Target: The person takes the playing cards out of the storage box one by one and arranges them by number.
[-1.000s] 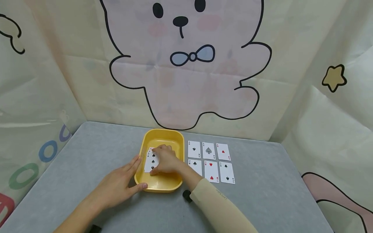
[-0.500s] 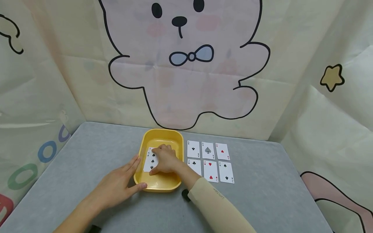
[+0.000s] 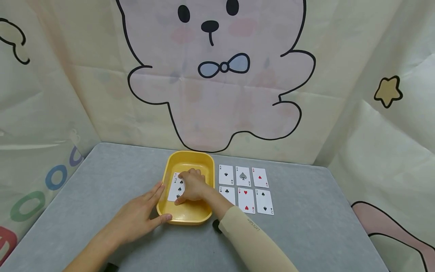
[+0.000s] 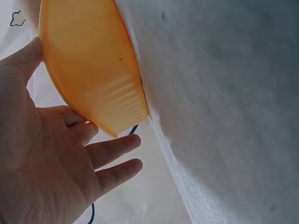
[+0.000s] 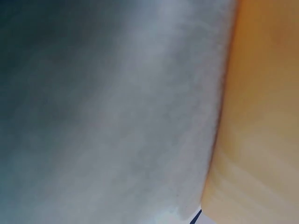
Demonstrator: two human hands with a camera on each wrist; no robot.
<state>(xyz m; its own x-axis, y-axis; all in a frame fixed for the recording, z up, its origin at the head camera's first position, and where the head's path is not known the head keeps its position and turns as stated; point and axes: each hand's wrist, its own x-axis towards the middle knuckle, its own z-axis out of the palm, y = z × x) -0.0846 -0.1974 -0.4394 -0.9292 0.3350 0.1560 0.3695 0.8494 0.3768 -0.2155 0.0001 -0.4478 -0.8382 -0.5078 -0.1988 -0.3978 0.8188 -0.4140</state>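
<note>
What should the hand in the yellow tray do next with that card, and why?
Probably lift the three of spades out of the yellow tray and lay it under the twos. The right hand rests on it, the left hand steadies the tray, and aces and twos already lie in rows.

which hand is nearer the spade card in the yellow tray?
Right. The right hand is inside the yellow tray, fingers curled on the spade card. The left hand rests against the tray's outer left wall, off the card.
</note>
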